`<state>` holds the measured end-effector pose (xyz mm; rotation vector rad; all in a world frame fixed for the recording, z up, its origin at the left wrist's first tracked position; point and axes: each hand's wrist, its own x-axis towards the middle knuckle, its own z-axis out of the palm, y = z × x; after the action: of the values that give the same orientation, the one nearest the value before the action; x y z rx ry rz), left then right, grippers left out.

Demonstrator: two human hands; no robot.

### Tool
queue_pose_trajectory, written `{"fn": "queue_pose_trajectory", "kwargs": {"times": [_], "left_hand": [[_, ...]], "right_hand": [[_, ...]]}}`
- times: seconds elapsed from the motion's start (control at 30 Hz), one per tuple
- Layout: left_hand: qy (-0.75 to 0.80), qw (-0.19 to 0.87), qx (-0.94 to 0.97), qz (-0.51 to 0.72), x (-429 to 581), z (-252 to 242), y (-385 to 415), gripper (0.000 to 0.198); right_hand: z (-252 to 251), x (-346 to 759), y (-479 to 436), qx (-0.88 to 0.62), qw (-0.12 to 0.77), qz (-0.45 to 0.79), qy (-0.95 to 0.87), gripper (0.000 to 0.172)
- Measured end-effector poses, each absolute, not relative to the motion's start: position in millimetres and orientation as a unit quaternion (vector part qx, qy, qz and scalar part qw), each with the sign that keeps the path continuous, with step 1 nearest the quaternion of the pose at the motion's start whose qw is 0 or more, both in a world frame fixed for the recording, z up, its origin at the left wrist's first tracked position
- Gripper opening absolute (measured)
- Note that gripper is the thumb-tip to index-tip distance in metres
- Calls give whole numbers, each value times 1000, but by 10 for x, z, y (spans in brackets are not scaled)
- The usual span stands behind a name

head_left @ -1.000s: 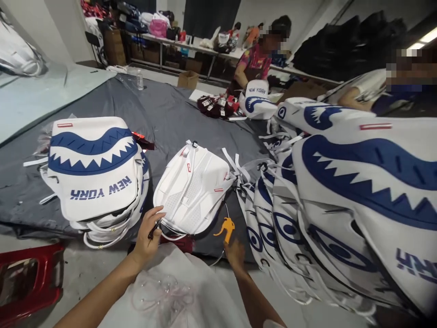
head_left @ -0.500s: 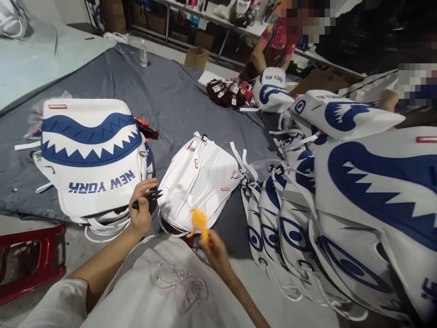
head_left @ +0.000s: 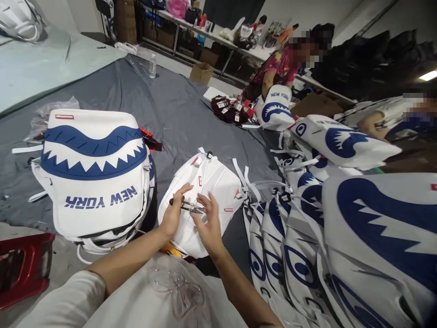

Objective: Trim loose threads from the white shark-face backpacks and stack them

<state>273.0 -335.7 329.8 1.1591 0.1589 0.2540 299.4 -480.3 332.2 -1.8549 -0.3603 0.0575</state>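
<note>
A white backpack (head_left: 208, 182) lies back-panel up on the dark grey sheet (head_left: 143, 105) in front of me. Over its near end, my left hand (head_left: 172, 214) grips small black thread snips (head_left: 189, 206), blades pointing right. My right hand (head_left: 206, 223) is at the snips' tip with fingers spread, touching the blades and the backpack. An orange tool (head_left: 170, 249) lies under my left wrist at the backpack's near edge, mostly hidden.
A stack of white-and-blue shark-mouth "NEW YORK" backpacks (head_left: 94, 173) stands at left, a long row of them (head_left: 324, 218) at right. A red stool (head_left: 22, 266) is at lower left. Two people sit at the far right; a bottle (head_left: 152, 66) stands far back.
My right hand put down the orange tool and moved up to the snips. My left hand shifted right over the white backpack with the snips. The camera tilted slightly.
</note>
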Motion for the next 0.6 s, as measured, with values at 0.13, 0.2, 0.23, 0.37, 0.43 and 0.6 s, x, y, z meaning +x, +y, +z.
{"fn": "queue_pose_trajectory", "kwargs": {"times": [0.13, 0.2, 0.23, 0.37, 0.43, 0.6], "left_hand": [[119, 867, 461, 145, 3006, 3275, -3356, 66], [123, 851, 494, 130, 3055, 3221, -3449, 64], [126, 840, 515, 114, 3060, 3180, -3520, 64], [81, 799, 594, 38, 3127, 2980, -3748, 73], [60, 777, 626, 34, 3332, 2909, -3714, 78], [154, 688, 697, 131, 4427, 2869, -3360, 40]], "right_hand": [[3178, 3099, -4700, -701, 700, 136, -4, 65], [3128, 3116, -4612, -677, 712, 185, -10, 56], [3131, 3138, -4564, -668, 723, 178, -10, 53], [3360, 3439, -4545, -641, 766, 46, 2, 43], [3520, 3710, -4689, -654, 756, -37, -6, 39], [3558, 4394, -5039, -860, 502, -85, -38, 43]]}}
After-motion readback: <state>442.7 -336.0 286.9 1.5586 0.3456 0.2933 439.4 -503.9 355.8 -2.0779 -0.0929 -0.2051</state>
